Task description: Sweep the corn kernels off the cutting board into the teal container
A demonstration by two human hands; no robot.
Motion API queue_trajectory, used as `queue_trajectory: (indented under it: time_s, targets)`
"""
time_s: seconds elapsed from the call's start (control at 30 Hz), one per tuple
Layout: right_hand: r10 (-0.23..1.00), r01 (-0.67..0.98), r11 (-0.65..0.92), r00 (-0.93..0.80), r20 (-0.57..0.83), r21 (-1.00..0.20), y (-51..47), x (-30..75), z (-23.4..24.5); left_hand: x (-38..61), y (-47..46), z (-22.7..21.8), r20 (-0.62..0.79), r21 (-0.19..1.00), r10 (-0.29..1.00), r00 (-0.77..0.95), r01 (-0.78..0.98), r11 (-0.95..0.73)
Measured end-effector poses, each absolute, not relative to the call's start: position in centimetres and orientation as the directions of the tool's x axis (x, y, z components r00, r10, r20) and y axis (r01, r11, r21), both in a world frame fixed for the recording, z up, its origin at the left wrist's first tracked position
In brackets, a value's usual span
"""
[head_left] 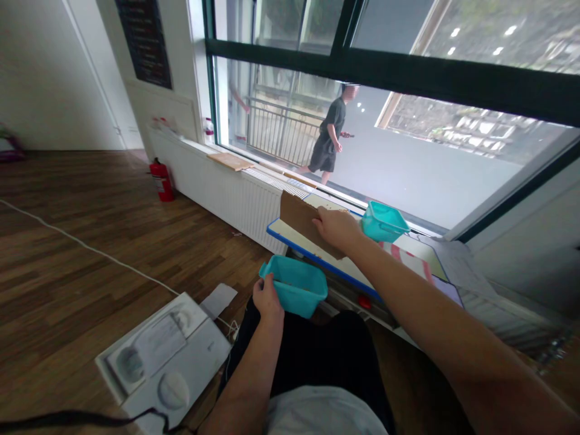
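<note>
My left hand (268, 296) grips the near left rim of a turquoise plastic basket (301, 299), held over my lap just below the edge of a blue-rimmed board (290, 233). A few small bits seem to lie inside the basket, too small to name. On the board, my right hand (338, 228) is closed on the upper edge of a brown cardboard piece (306, 223), which stands tilted on its long side. Small light crumbs or grains show on the board behind the cardboard. A second turquoise basket (384, 222) stands beyond my right wrist.
A red-and-white striped item (410, 261) lies on the board under my right forearm. Behind runs a radiator (217, 187) below a large window, with a person (333, 130) outside. On the floor are a white box (163, 362), a cable (86, 246) and a fire extinguisher (162, 181).
</note>
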State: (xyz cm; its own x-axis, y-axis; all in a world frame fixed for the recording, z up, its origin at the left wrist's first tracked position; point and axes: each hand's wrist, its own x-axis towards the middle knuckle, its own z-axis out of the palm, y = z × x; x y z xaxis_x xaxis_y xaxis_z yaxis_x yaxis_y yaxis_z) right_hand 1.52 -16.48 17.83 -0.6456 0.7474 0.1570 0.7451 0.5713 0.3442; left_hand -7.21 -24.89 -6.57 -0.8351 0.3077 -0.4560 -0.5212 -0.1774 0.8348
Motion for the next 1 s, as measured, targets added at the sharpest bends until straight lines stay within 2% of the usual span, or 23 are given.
queue_trajectory:
  time_s: [0.23, 0.33, 0.53, 0.7, 0.83, 1.0]
  targets:
    - [0.654, 0.61, 0.671, -0.755, 0.051, 0.421, -13.8, -1.8, 17.6, -11.6, -23.7, -5.2, -0.503, 0.799, 0.316, -0.805, -0.572, -0.185]
    - [0.651, 0.6, 0.675, -0.758, 0.036, 0.43, -12.8, -1.6, 17.2, -13.1, -22.7, -4.8, -0.484, 0.795, 0.363, -0.796, -0.573, -0.199]
    - [0.668, 0.605, 0.67, -0.744, 0.006, 0.429, -12.8, -0.7, 16.2, -15.1, -21.3, -3.3, -0.431, 0.832, 0.357, -0.829, -0.518, -0.198]
    - [0.648, 0.575, 0.698, -0.761, -0.033, 0.427, -13.7, 0.2, 16.6, -15.8, -20.4, -3.1, -0.394, 0.834, 0.399, -0.828, -0.505, -0.224]
    - [0.636, 0.565, 0.697, -0.772, -0.016, 0.441, -14.3, 0.8, 17.4, -16.1, -20.1, -3.5, -0.387, 0.816, 0.438, -0.812, -0.522, -0.247]
    - [0.708, 0.645, 0.61, -0.705, 0.049, 0.46, -15.1, 3.2, 18.1, -14.4, -21.5, -4.0, -0.415, 0.777, 0.459, -0.785, -0.569, -0.27]
